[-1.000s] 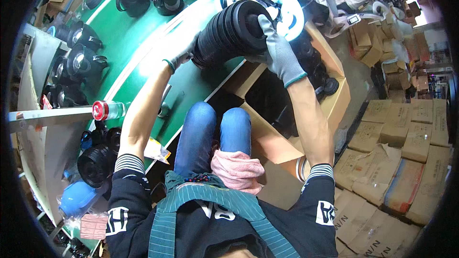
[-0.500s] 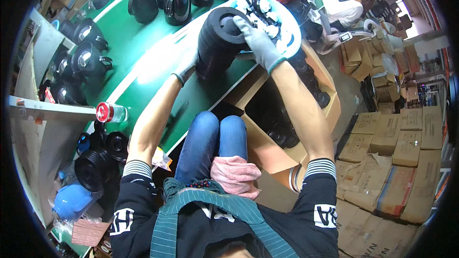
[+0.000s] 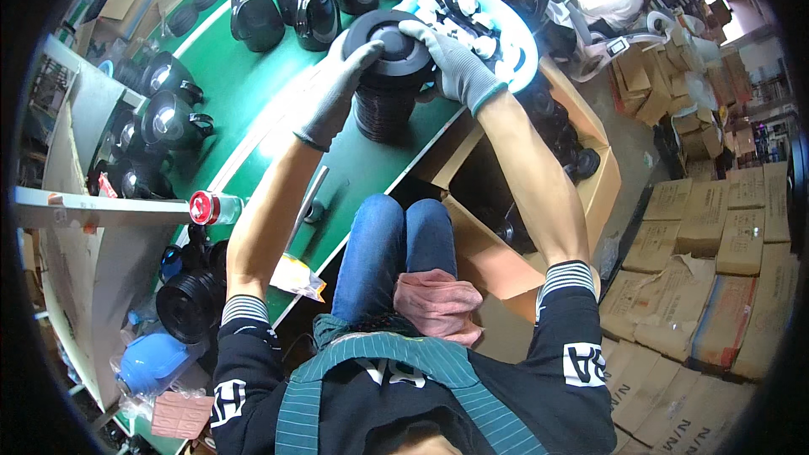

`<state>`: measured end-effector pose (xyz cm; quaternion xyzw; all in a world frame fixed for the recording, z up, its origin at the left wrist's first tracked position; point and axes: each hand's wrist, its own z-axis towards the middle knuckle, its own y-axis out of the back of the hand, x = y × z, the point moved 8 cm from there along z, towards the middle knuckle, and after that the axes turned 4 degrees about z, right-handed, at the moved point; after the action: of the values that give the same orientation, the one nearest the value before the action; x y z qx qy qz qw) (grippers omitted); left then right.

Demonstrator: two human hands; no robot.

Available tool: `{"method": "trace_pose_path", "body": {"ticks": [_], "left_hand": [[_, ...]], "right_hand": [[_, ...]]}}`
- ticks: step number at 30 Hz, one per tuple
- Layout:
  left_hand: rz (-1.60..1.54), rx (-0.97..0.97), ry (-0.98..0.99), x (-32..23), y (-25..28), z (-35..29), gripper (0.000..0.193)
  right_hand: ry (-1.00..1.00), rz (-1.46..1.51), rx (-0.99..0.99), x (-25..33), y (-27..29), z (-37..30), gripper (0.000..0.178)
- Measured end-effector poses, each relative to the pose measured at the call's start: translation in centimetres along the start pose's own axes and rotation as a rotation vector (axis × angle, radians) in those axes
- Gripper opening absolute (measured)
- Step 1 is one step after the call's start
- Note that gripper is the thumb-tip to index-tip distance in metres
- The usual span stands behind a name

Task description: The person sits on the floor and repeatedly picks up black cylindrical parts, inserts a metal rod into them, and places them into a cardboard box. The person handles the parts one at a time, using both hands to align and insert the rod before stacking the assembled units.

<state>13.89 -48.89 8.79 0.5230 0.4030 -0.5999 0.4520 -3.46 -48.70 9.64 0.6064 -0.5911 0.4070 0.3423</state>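
Both gloved hands are at the top of a stack of ribbed black discs (image 3: 384,116) standing on the green table. My left hand (image 3: 330,94) grips the left rim of a round black lid-like disc (image 3: 389,44), its thumb on the upper face. From the other side my right hand (image 3: 459,69) clasps the same disc, thumb also on top. The undersides of my fingers are hidden, and I cannot tell whether the disc is lifted off the stack. Just to the right lies a pale round tray (image 3: 524,50) with small black and white parts.
Black jugs (image 3: 316,13) line the far side of the green table (image 3: 244,88). Clear-domed black pots (image 3: 168,118) and a red-lidded jar (image 3: 215,207) are at the left. An open carton (image 3: 602,190) with black parts stands right of my knees; flattened boxes (image 3: 674,303) cover the right.
The stack was tilted between my hands and now stands more upright. My left hand has moved from the stack's side up to the top disc's rim.
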Motion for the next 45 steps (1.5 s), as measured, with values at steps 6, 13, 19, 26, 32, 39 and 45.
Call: {"method": "trace_pose_path", "body": {"ticks": [6,13,19,26,32,39,45], "left_hand": [[-0.047,-0.110,-0.135,-4.9,3.4,-1.5,0.057],[-0.112,-0.159,0.142,5.0,18.3,-6.0,0.053],[-0.250,-0.187,0.341,21.8,19.5,-5.6,0.036],[-0.050,-0.250,0.787,23.3,21.0,-9.7,0.058],[-0.444,-0.090,0.783,22.0,16.1,-7.7,0.062],[-0.397,-0.141,0.693,22.7,12.1,-2.4,0.070],[-0.293,-0.230,0.698,23.1,13.6,-3.1,0.071]], "right_hand": [[0.526,0.041,0.106,4.7,-3.3,-1.6,0.068],[0.405,0.135,-0.054,-6.4,-15.9,3.8,0.073],[0.233,0.086,-0.282,-19.5,-15.6,9.9,0.070],[-0.467,0.745,-0.179,-26.8,-10.5,2.9,0.081],[-0.357,0.981,-0.191,-26.5,-5.5,9.5,0.089],[-0.225,1.052,-0.189,-24.7,-4.8,17.9,0.070],[-0.257,0.622,-0.024,-23.8,-2.7,11.2,0.085]]}}
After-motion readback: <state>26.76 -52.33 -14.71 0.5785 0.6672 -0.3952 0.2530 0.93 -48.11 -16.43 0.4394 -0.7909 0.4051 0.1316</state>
